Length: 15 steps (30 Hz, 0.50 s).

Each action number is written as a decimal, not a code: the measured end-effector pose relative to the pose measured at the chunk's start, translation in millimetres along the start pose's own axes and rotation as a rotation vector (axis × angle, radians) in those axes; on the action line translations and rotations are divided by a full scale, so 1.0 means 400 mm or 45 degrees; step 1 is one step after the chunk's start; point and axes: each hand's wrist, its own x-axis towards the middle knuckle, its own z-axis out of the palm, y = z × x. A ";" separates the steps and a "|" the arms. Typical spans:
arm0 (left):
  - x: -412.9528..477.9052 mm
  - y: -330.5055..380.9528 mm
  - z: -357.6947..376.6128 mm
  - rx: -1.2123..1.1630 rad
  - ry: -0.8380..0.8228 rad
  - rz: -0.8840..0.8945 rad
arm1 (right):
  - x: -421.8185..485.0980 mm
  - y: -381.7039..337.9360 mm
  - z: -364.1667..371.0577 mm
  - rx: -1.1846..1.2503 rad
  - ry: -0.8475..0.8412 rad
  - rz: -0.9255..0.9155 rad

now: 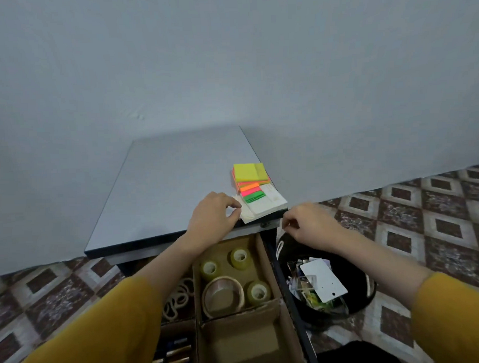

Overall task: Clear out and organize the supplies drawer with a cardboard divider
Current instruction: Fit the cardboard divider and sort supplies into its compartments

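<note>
Drawer [286, 288] open under desk [165, 184]. Divider [237, 315] fitted.
- Far right cell: tape [223, 293].
- Left cells: rubber bands [177, 297] far, pens [174, 354] near.
- Near right cell looks vacant.

Notes [250, 175] and pad [266, 204] are on desk's near right corner, outside drawer.

Left hand [212, 215]: fingers curled, pinching pad's left corner. Right hand [307, 225]: curled just right of desk corner, above bin [368, 285]; contents, if any, cannot tell.

Assessment: sorting mostly done, paper goods outstanding. Next move likely calls for lifting pad and notes squarely, then lowering them into near right cell.
</note>
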 end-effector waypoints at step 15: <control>0.118 0.035 0.060 0.522 -0.073 0.203 | 0.106 0.021 0.004 0.058 0.123 0.122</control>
